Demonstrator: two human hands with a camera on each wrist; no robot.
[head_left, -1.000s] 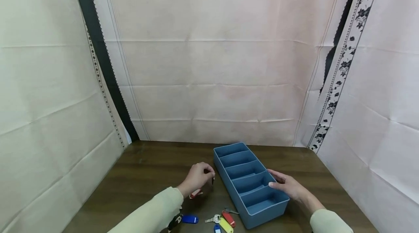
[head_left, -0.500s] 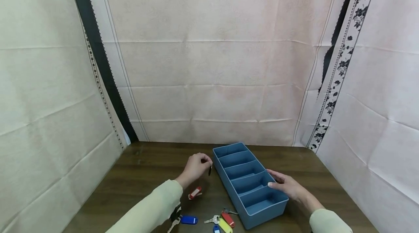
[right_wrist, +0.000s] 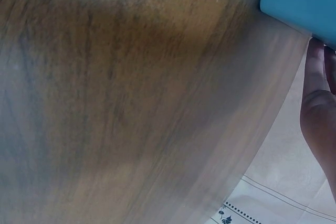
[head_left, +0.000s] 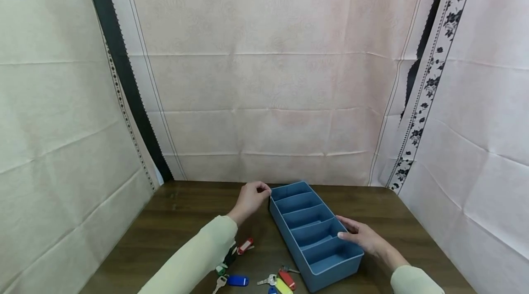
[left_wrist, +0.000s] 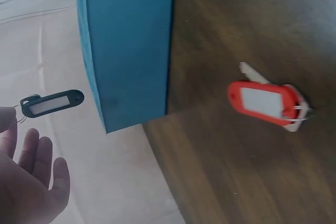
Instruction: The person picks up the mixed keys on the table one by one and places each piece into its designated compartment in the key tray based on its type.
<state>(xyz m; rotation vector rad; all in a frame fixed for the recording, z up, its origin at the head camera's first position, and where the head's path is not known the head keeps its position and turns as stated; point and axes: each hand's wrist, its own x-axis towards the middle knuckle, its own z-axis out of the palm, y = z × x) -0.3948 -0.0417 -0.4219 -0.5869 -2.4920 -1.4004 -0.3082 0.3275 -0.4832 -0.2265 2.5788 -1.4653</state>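
Note:
My left hand point(head_left: 250, 200) is at the far left corner of a blue organizer box point(head_left: 336, 280) with several compartments in a row. Between thumb and finger it pinches the ring of a dark key tag point(left_wrist: 52, 104) with a white label. In the left wrist view the tag hangs beside the box wall, apart from it; any key on its ring is hidden. My right hand point(head_left: 361, 236) holds the box's right side, thumb over the rim and fingers against the outer wall. The box compartments show nothing inside.
A red key tag point(head_left: 245, 245) with a key lies left of the box. Nearer are a blue tag point(head_left: 238, 280), a silver key point(head_left: 221, 283), a red tag point(head_left: 287, 279) and a yellow tag point(head_left: 283, 286). My left sleeve point(head_left: 198, 262) partly covers dark and green tags.
My left hand has moved away from me with the key tag, up to the box's far left corner. More keys show beside the sleeve. My right hand and the box stay in place.

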